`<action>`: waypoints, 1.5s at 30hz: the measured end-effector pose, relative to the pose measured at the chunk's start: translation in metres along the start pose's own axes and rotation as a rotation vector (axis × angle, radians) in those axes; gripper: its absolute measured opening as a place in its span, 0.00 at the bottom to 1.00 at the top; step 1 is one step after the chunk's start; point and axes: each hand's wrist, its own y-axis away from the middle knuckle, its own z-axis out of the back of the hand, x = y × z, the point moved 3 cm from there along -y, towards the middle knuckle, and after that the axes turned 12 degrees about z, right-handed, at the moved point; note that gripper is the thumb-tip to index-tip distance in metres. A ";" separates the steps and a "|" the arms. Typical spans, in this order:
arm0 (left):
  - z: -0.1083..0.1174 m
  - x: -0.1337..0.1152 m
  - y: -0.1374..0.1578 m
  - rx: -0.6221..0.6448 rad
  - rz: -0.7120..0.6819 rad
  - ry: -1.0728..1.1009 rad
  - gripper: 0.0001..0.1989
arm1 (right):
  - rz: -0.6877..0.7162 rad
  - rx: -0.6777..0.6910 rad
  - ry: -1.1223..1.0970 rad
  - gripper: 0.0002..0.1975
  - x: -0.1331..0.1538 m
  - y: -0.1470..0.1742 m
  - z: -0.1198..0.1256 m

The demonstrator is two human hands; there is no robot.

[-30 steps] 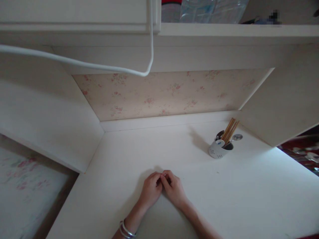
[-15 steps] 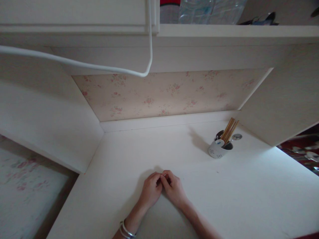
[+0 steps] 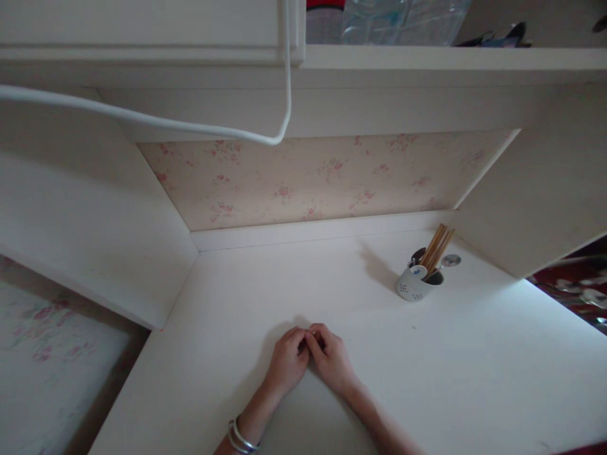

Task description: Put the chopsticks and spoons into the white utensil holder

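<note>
Curled on the white surface (image 3: 227, 291), my left hand (image 3: 288, 359) and right hand (image 3: 332, 361) meet; their undersides are hidden, so I cannot tell whether either grips anything. The perforated holder (image 3: 411, 289) stands ahead, rightward, hiding its chopsticks (image 3: 434, 250) lower down.

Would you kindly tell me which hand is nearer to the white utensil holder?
Right. The right hand is in front of the utensil holder and to its left; the left hand is farther left.

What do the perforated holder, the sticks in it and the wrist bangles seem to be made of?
Holder: painted metal or plastic, going by its smooth white wall. Sticks: probably wood or bamboo, tan and matte. Bangles: likely metal, silvery with bright highlights.
</note>
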 end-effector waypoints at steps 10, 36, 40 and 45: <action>0.001 -0.002 0.001 0.002 -0.005 0.007 0.11 | 0.002 0.000 -0.009 0.09 -0.001 0.001 0.000; 0.001 -0.002 0.000 -0.005 0.001 -0.010 0.11 | 0.003 0.001 0.008 0.09 -0.003 0.001 -0.001; 0.001 -0.002 0.001 -0.009 -0.005 -0.017 0.11 | 0.006 0.002 0.017 0.09 -0.002 0.001 0.000; 0.001 -0.003 0.001 -0.010 -0.007 -0.019 0.11 | -0.002 0.009 0.011 0.09 -0.001 0.001 0.001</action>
